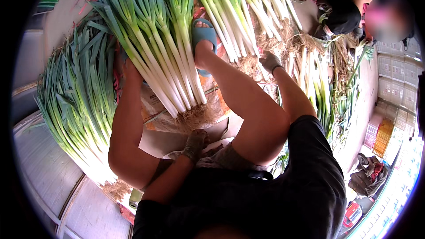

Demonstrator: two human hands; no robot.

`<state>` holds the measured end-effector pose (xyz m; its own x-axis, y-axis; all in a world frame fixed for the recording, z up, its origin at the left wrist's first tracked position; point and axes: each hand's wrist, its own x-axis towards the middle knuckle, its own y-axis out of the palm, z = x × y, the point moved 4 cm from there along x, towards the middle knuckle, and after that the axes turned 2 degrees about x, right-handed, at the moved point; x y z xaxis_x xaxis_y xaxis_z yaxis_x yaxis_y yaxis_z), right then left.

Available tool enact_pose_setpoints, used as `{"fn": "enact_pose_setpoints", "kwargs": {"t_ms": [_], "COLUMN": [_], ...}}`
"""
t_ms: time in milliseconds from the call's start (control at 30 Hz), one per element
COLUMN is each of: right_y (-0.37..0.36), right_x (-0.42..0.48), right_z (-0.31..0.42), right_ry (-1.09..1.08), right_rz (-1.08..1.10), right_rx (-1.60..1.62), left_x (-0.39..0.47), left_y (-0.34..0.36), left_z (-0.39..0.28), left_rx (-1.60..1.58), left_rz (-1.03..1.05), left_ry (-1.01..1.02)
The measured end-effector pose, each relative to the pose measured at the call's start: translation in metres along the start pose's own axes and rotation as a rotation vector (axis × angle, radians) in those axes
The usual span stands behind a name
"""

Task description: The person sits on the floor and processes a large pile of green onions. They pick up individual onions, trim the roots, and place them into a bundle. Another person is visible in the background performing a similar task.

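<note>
My left hand, in a worn glove, is held low between my knees with its fingers curled; nothing shows in it. Just beyond it lie the root ends of a bundle of leeks, spread between my feet with white stalks towards me and green leaves away. My right hand, also gloved, reaches past my right knee to the roots of a second group of leeks. Its fingers are at a root end, partly hidden, and whether they grip a stalk cannot be told.
More leeks are heaped on the left beside metal panels. Loose leeks and withered leaves lie at right. Another person bends at upper right. Stacked plastic crates line the right side. My sandalled foot stands between bundles.
</note>
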<state>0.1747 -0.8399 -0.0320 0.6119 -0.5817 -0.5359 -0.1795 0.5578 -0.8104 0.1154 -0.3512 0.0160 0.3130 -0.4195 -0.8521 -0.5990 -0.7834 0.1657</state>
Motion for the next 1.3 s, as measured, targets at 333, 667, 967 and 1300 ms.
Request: {"fn": "enact_pose_setpoints", "kwargs": {"t_ms": [333, 667, 967, 1300], "right_y": [0.083, -0.068, -0.161, -0.134], "right_x": [0.038, -0.119, -0.344, -0.448], "right_z": [-0.058, 0.0, 0.128, 0.101], "right_ry": [-0.119, 0.119, -0.033, 0.0], "right_rz": [0.066, 0.452, 0.792, 0.339], "right_rx": [-0.009, 0.855, 1.704, 1.314], "left_x": [0.007, -0.053, -0.107, -0.155], "left_y": [0.018, 0.05, 0.135, 0.191], "left_z": [0.012, -0.079, -0.24, -0.236], "left_rx": [-0.121, -0.016, -0.096, -0.853], "left_rz": [-0.083, -0.119, 0.083, 0.364], "left_ry": [-0.174, 0.017, 0.66, 0.448]}}
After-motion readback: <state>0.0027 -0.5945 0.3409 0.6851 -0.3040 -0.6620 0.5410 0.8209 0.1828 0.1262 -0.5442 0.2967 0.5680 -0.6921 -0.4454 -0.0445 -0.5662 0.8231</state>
